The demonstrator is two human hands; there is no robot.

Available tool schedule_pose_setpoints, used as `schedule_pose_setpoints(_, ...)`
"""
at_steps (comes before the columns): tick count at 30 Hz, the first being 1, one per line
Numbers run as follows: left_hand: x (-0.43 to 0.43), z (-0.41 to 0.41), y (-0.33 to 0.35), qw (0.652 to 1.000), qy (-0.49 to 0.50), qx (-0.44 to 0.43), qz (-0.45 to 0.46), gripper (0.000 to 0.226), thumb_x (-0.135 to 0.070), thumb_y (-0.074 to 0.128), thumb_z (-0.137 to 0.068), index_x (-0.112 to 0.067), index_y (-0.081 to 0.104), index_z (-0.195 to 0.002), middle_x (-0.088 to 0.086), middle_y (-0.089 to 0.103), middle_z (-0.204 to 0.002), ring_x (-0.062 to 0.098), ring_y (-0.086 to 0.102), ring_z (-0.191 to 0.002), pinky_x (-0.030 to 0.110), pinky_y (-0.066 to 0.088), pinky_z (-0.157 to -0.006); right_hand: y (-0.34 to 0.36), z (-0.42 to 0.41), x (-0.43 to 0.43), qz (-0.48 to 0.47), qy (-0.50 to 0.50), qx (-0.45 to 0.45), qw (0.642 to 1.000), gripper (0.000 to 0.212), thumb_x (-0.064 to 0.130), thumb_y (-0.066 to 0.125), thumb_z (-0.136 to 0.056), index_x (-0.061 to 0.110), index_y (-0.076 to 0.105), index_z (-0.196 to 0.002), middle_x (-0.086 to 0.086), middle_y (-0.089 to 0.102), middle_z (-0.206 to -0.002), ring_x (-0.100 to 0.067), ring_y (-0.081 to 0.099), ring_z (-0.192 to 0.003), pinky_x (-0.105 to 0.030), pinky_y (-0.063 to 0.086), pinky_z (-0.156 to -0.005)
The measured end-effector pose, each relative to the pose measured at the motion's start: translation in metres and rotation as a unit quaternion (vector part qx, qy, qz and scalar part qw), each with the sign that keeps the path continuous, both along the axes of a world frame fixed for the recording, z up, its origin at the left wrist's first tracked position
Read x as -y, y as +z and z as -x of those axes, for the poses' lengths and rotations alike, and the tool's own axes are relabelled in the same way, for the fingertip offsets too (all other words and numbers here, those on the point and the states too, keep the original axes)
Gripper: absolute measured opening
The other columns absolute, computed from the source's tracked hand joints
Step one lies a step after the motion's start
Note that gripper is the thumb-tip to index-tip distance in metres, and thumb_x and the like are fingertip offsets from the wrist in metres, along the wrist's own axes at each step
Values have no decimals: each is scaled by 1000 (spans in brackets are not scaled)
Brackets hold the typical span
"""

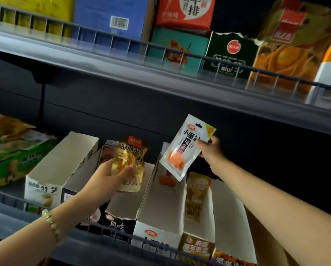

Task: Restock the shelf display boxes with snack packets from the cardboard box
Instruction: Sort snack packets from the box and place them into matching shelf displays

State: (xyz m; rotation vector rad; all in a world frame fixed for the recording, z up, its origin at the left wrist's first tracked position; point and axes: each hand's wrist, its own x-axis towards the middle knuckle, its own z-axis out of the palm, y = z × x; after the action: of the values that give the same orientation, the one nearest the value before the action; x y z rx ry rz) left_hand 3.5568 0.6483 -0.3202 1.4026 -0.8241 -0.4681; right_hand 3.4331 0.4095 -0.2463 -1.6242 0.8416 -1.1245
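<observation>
bracelet (52, 224): a beaded band is worn on the left wrist, nearest the camera, above the front edge of the lower shelf (17, 214).
left hand (108, 175): it is raised over the display boxes, and its grip is closed round the lower half of the gold packet.
gold packet (131, 160): it is held upright above the black display box.
right hand (211, 148): it is stretched toward the back of the lower shelf, and the right edge of the white packet is pinched in its grip.
white packet (185, 148): it is held tilted, top toward the upper right, with its lower corner over the back end of the white display box.
white display box (160, 210): it is set mid-shelf with its front at the wire rail (122, 234); an orange packet (166, 179) is seen lying deep inside.
black display box (120, 225): it is placed just left of the white display box.
yellow packet (196, 196): it is seen standing in the box just right of the white display box.
green box (11, 162): it is set at the left end of the lower shelf, with packets heaped on top.
upper shelf (103, 60): blue, red, teal, dark green and orange cartons are lined up behind its rail.
</observation>
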Motion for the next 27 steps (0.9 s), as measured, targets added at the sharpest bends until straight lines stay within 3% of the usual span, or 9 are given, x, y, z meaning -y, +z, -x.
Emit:
schedule_pose_setpoints(4,12,-12,2,999,10,-26,26,12,-28,61,-88,-19,63,-95,3,74,-90,16,71,-82,23,53,-61,-22,-39,25,29,35,-110,993,45,0,60,-90,1,42,-131,-21,57,-126,-36,56,-118,-43,48,-98)
schedule_pose_setpoints(7,16,-14,-1,998,-3,-43,47,7,-23,59,-90,-18,63,-92,-4,75,-74,9,71,-68,19,52,-52,-40,-48,44,81,58,-189,977,62,-12,64,-83,-6,36,-137,-23,49,-132,-34,49,-124,-36,45,-92)
schedule_pose_setpoints(10,16,-18,-4,998,-10,-46,47,4,-23,59,-89,-19,62,-90,-9,74,-70,9,72,-68,25,51,-60,-49,-47,66,133,63,-242,959,59,-11,72,-76,-10,45,-129,-23,54,-127,-29,55,-113,-23,47,-77)
schedule_pose_setpoints(13,19,-21,-6,996,-24,-70,38,10,-24,61,-86,-17,62,-93,-5,75,-71,9,71,-63,24,55,-53,-48,-47,80,156,56,-235,958,45,-13,73,-74,-11,55,-115,-24,60,-112,-32,58,-104,-24,48,-76)
schedule_pose_setpoints(16,24,-18,-6,997,-35,-73,19,5,-21,62,-86,-18,58,-88,-5,73,-65,10,70,-57,22,56,-47,-49,-50,88,190,63,-209,957,29,-9,75,-73,0,60,-96,-20,62,-103,-29,59,-97,-27,48,-75)
schedule_pose_setpoints(19,29,-10,-4,998,-45,-39,-6,13,-24,62,-85,-14,59,-92,-1,73,-66,14,69,-54,23,53,-44,-55,-53,89,211,57,-194,956,29,-8,75,-74,10,56,-88,-15,65,-95,-21,59,-87,-31,49,-76)
schedule_pose_setpoints(22,31,2,-3,998,-59,18,-17,30,-35,62,-77,-12,61,-96,2,73,-69,14,67,-53,20,48,-40,-53,-48,83,246,9,-172,954,30,-2,74,-77,18,54,-85,3,59,-85,-18,56,-81,-35,50,-76)
schedule_pose_setpoints(25,27,15,1,996,-74,45,-7,37,-39,64,-70,-13,65,-96,3,74,-73,14,68,-56,22,50,-43,-39,-32,51,286,-10,-118,951,22,5,68,-85,21,55,-90,5,58,-92,-13,54,-82,-25,45,-74)
schedule_pose_setpoints(27,25,23,4,995,-83,52,-1,36,-37,66,-69,-11,67,-95,2,75,-77,14,71,-63,23,55,-50,-26,-11,9,279,43,-71,957,12,13,62,-91,23,56,-89,7,61,-92,-8,57,-82,-16,46,-69)
